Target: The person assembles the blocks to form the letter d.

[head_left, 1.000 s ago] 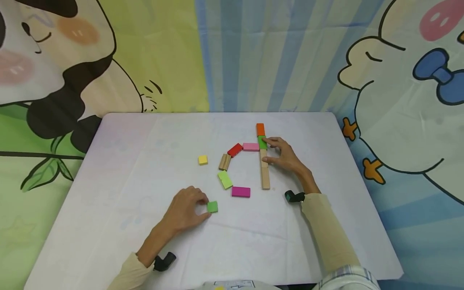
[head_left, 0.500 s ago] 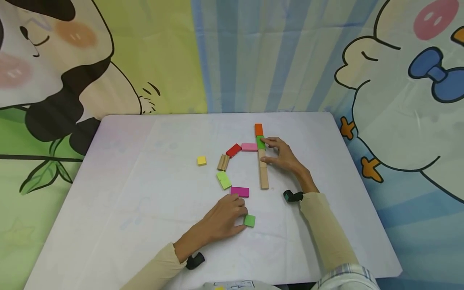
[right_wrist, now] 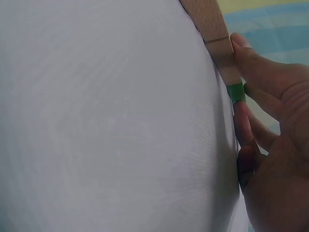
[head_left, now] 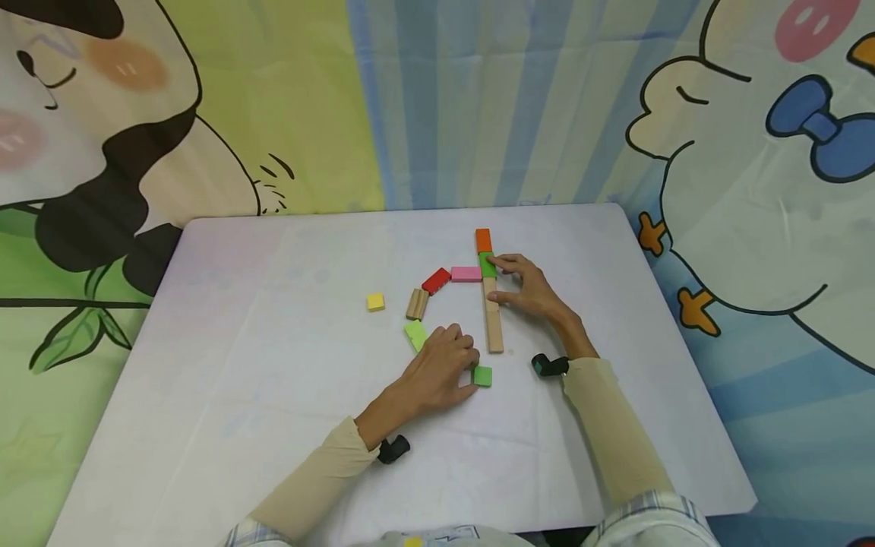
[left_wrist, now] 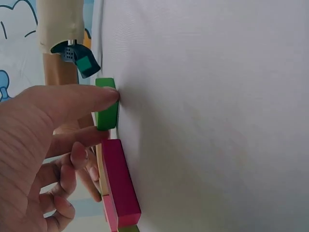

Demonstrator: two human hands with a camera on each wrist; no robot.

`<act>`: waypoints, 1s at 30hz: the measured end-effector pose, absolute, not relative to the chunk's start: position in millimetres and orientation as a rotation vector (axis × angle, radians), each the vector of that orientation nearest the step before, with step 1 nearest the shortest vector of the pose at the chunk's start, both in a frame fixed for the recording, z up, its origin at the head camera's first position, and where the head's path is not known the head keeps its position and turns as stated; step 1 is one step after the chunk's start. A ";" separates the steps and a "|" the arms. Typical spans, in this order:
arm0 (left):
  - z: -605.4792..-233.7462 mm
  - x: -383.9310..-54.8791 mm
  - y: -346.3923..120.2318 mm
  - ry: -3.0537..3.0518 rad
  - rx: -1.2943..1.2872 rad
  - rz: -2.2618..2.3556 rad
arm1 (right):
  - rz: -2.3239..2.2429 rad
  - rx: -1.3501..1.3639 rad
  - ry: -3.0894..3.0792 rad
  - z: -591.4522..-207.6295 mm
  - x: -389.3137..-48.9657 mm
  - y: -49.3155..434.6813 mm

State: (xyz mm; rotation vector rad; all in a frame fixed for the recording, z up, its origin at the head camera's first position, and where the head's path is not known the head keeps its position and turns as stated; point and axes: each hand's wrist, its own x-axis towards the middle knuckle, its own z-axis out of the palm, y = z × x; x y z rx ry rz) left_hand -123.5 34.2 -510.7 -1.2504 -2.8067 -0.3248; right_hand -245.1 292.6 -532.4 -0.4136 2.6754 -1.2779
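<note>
My left hand pinches a small green block between thumb and index finger, low over the table. In the left wrist view a magenta block lies close to it; the hand hides that one from the head view. At the column's right side, my right hand touches the blocks with extended fingers. Its index finger meets another green block, and its thumb rests against the plain wooden blocks. An orange block tops this column.
Leftward from the column curve a pink block, a red block, brown wooden blocks and a partly covered lime block. Apart from these sits a yellow block. All lie on a white-covered table before a printed curtain.
The left hand has carried the green block rightward, then slightly away from the person, to just below the column's lower end. My right hand keeps its place at the column.
</note>
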 end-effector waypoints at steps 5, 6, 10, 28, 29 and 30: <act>-510.7 -132.7 35.5 -2.851 -1.201 -0.370 | -1.267 -0.398 2.673 -530.4 -245.9 292.7; -510.8 -134.4 35.5 -2.856 -1.192 -0.372 | -1.267 -0.391 2.673 -530.1 -245.9 292.9; -510.7 -140.3 34.9 -2.857 -1.166 -0.374 | -1.281 -0.388 2.671 -530.9 -245.5 294.4; -517.4 -148.9 25.4 -2.890 -1.108 -0.475 | -1.277 -0.385 2.659 -533.0 -244.9 294.1; -517.6 -148.9 25.3 -2.890 -1.106 -0.476 | -1.272 -0.385 2.661 -533.1 -244.9 294.1; -517.7 -149.0 25.2 -2.889 -1.105 -0.476 | -1.269 -0.383 2.662 -533.2 -244.9 294.0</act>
